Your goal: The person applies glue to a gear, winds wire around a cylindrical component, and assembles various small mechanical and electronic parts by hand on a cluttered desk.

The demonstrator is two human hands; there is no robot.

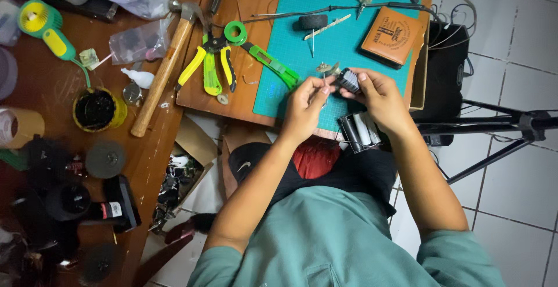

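My right hand grips a small dark cylindrical motor above the teal cutting mat. My left hand pinches something thin at the motor's left end, beside a small gear on its shaft. Thin wires run from there down to a black battery holder with white cells, which lies at the mat's near edge under my right wrist.
On the wooden desk lie yellow-handled pliers, a green utility knife, a hammer, a green tape roll and a yellow cup. A brown leather wallet and a soldering iron rest on the mat. A tripod stands to the right.
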